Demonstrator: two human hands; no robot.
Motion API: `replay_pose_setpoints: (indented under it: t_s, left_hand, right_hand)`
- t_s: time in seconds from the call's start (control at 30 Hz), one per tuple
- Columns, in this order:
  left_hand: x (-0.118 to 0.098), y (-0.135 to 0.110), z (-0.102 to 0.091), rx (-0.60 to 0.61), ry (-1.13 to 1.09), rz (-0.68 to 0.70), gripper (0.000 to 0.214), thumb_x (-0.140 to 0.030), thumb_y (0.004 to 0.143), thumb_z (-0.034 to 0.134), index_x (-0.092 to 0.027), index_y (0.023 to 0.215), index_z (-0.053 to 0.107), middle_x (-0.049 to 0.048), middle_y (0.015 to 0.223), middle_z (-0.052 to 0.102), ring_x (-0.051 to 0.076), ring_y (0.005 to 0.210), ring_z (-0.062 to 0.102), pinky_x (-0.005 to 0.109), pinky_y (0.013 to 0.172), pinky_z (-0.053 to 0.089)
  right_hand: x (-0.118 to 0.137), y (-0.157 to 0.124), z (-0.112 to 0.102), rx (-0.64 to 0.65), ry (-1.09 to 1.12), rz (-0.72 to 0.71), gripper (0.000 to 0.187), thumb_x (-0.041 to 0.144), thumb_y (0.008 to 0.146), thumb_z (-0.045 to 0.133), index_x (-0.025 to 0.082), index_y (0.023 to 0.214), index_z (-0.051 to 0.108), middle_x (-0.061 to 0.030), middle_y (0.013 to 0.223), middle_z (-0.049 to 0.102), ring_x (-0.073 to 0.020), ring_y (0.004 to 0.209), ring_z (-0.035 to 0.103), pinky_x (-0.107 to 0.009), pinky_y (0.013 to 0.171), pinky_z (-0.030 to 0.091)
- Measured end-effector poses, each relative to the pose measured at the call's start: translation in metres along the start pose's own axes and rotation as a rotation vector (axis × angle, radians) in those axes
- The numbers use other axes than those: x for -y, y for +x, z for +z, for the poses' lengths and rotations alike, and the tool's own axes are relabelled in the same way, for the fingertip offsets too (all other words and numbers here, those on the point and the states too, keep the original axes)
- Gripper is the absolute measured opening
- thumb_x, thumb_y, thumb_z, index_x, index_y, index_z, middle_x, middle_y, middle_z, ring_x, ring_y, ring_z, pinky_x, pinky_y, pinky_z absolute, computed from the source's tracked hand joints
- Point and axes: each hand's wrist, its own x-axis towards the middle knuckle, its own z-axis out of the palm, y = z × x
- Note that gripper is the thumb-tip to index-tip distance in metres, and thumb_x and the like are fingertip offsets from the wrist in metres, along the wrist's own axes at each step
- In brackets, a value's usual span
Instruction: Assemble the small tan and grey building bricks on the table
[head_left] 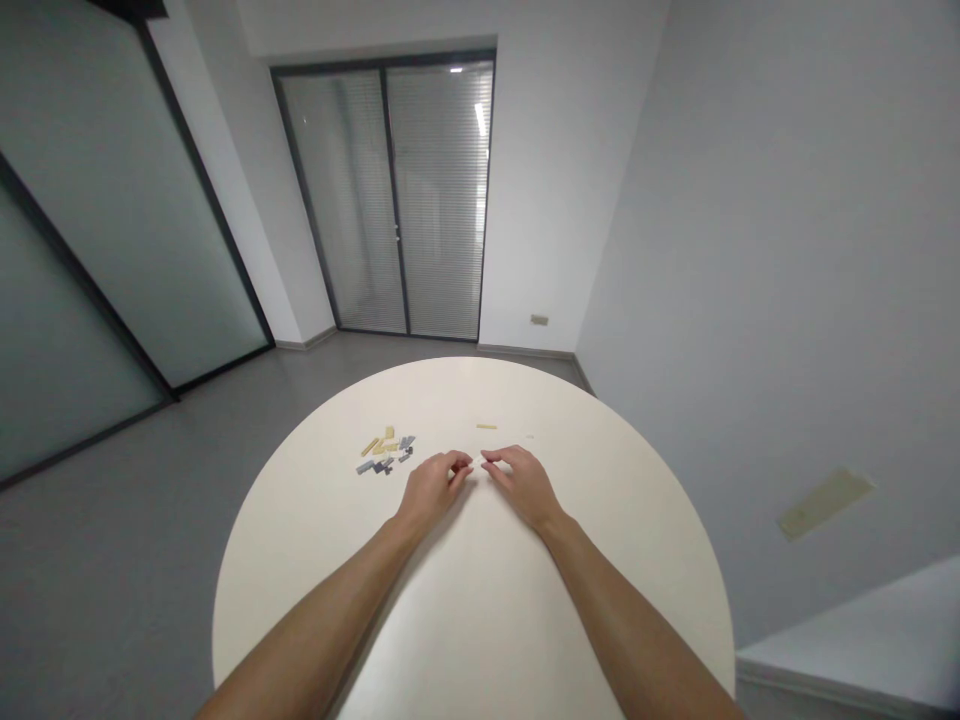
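Over the middle of the round table, my left hand point(436, 480) and my right hand point(521, 482) meet fingertip to fingertip. Between them is a small white piece point(477, 462), perhaps a toy brick, pinched from both sides. Its exact shape is too small to make out. Just beyond the hands lies a flat yellow strip point(487, 427). A tiny pale piece point(530, 436) rests past my right hand. To the left of my left hand is a loose group of yellow pieces point(382, 447) and grey pieces point(366, 467) that look like building bricks.
The round cream table point(480, 620) stands on a grey floor point(112, 560). A glass door with blinds point(435, 200) is beyond it, with frosted glass panels point(97, 200) on the left. A white wall point(750, 250) runs along the right.
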Motion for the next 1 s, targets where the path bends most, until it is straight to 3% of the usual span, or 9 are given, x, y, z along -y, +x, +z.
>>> replay_pose_setpoints:
  t_s: [0.63,1.0]
  left_hand:
    - [-0.0018,-0.0029,-0.0031,-0.004,0.053,0.075,0.021,-0.026,0.093,0.05,-0.025,0.106,0.067,0.0012,0.101,0.072,0.017,0.093,0.065,0.029,0.082,0.048]
    - [0.0017,-0.0012,-0.0005,-0.035,-0.004,0.057,0.021,-0.028,0.092,0.053,-0.025,0.107,0.068,0.0009,0.102,0.073,0.017,0.09,0.066,0.028,0.083,0.05]
  right_hand:
    - [0.0025,0.0004,-0.0054,0.063,-0.05,-0.031,0.01,0.028,0.09,0.064,0.023,0.099,0.067,-0.0035,0.092,0.072,-0.0206,0.09,0.065,-0.038,0.088,0.046]
    - [0.0054,-0.0006,-0.0074,0.064,-0.044,-0.057,0.006,0.027,0.087,0.068,0.023,0.09,0.065,-0.0023,0.093,0.072,-0.02,0.092,0.064,-0.037,0.089,0.045]
